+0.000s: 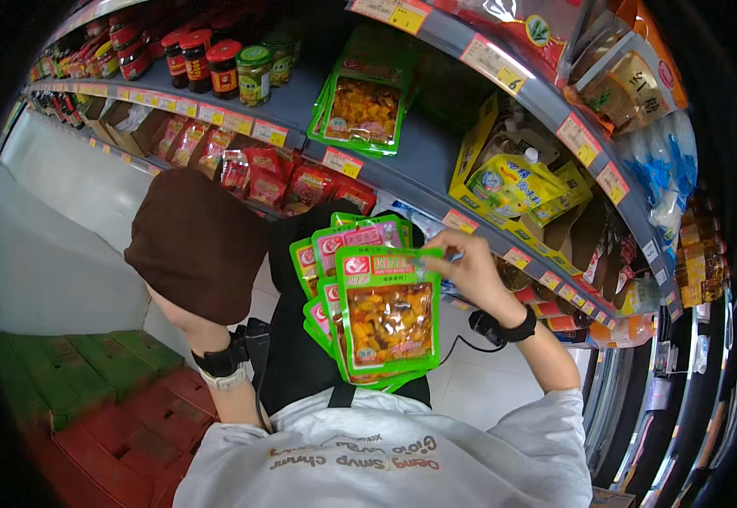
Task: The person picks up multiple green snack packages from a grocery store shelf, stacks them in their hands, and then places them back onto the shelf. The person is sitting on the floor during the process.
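My right hand (460, 263) pinches the upper right corner of a green-edged food pouch (394, 317), whose clear window shows orange-brown diced pieces. That pouch lies uppermost over a fanned stack of similar pouches (327, 254), some with pink or yellow labels, above my black-clothed lap. A brown cloth item (197, 247) covers my left hand, so its fingers are hidden. Only the left wrist, with a black band and a pale watch, shows below the cloth. On the shelf ahead, more green-edged pouches (365, 108) lie in a pile.
Lidded jars (222, 66) stand left of the shelf pile. Red packets (292, 184) fill the lower shelf. Right of the pile, a yellow carton (501, 213) holds spouted pouches. An upper shelf edge (495, 60) juts overhead. Green and red boxes (127, 419) lie at lower left.
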`<state>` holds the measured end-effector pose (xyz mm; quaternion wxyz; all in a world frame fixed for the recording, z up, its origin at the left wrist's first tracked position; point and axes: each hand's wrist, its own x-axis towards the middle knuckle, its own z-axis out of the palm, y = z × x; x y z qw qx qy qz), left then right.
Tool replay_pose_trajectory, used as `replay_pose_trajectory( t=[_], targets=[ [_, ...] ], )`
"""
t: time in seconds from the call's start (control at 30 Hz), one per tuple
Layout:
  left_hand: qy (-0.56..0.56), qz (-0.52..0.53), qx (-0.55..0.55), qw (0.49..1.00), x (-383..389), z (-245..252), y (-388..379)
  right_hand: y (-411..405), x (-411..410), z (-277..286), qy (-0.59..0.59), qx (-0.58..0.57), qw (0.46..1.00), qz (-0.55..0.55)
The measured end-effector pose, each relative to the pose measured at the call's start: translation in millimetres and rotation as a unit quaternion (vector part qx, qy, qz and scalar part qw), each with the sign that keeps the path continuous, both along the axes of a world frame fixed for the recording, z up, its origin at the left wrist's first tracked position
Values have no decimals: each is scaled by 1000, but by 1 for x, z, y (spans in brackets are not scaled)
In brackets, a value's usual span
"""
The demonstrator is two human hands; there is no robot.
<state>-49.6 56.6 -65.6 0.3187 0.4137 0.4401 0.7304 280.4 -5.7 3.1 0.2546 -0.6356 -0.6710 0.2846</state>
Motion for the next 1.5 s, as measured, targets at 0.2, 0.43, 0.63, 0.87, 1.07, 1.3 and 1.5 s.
replay_pose_trajectory(
  t=[0.2,0.43,0.63,0.87,1.07,1.3,1.5],
  targets=[
    [-141,-52,-5,989,-6,-23,11,96,29,53,-138,214,963,-86],
    [-127,-2,-64,990,-11,-28,22,212,164,8,-494,394,755,-172],
    [-10,65,-30,997,-31,-37,19,233,165,-1,-414,382,806,-181],
    [39,64,-8,997,-30,-46,21,232,158,2,-535,331,772,-89],
    [24,39,0,999,-22,-28,16,196,42,6,-398,-178,898,-58],
    [147,73,19,986,-13,-10,11,100,-30,4,-254,57,963,66],
    [-128,-31,41,990,-18,-17,15,28,-39,0,-155,-62,982,85]
  ],
)
